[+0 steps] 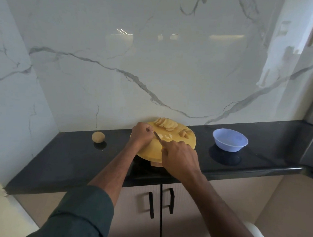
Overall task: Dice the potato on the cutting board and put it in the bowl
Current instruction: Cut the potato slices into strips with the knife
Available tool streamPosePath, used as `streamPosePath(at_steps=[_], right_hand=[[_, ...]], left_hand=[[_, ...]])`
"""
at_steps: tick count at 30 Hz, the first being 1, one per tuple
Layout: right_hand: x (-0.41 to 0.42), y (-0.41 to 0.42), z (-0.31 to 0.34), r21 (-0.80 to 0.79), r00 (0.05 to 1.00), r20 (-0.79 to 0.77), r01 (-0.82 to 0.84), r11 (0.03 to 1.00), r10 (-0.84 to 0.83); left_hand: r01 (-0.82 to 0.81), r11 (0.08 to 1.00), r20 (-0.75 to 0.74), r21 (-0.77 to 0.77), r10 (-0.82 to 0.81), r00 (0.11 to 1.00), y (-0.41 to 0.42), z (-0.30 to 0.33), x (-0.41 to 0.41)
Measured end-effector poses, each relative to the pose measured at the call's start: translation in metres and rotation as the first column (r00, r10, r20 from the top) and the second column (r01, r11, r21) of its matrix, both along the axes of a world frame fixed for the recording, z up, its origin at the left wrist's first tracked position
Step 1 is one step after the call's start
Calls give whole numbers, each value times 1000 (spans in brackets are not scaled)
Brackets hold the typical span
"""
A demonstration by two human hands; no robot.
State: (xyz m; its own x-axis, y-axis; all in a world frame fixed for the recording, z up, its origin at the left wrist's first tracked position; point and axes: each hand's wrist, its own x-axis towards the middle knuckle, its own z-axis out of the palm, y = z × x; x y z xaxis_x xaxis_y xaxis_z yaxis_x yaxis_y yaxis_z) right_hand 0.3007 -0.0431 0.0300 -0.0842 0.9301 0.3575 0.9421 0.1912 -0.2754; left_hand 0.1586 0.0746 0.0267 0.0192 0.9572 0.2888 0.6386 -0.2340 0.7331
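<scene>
A round yellow cutting board [185,144] lies on the black counter. At its far edge sits a fan of potato slices [165,124], with cut pieces [185,133] to the right and small bits [166,136] near the middle. My right hand [179,156] grips a knife [157,136], its blade angled toward my left hand. My left hand [142,133] rests curled on the board's left side over the potato being cut; what it holds is hidden. A pale blue bowl [230,142] stands to the right of the board.
A whole unpeeled potato [98,137] lies on the counter [62,154] left of the board. A marble wall rises close behind. The counter turns a corner at the far right. Cabinet doors with black handles [160,203] are below.
</scene>
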Motion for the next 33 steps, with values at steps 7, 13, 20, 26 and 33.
streamPosePath(at_steps=[7,13,20,26,33], right_hand=[[-2,2,-3,-33,996,34,87,996,-86],[16,2,-2,-43,988,15,157,987,-156],[32,4,2,-21,984,0,176,984,-176],[36,3,3,-1,982,-30,188,982,-188],[38,4,2,-5,987,-37,157,988,-157]], left_hand=[[55,998,-69,0,-55,996,5,-7,0],[101,994,-129,-51,-107,986,3,-10,6],[106,992,-185,-74,-118,976,3,-11,5],[113,991,-186,-75,-125,975,3,-10,5],[105,992,-187,-69,-116,976,1,-8,6]])
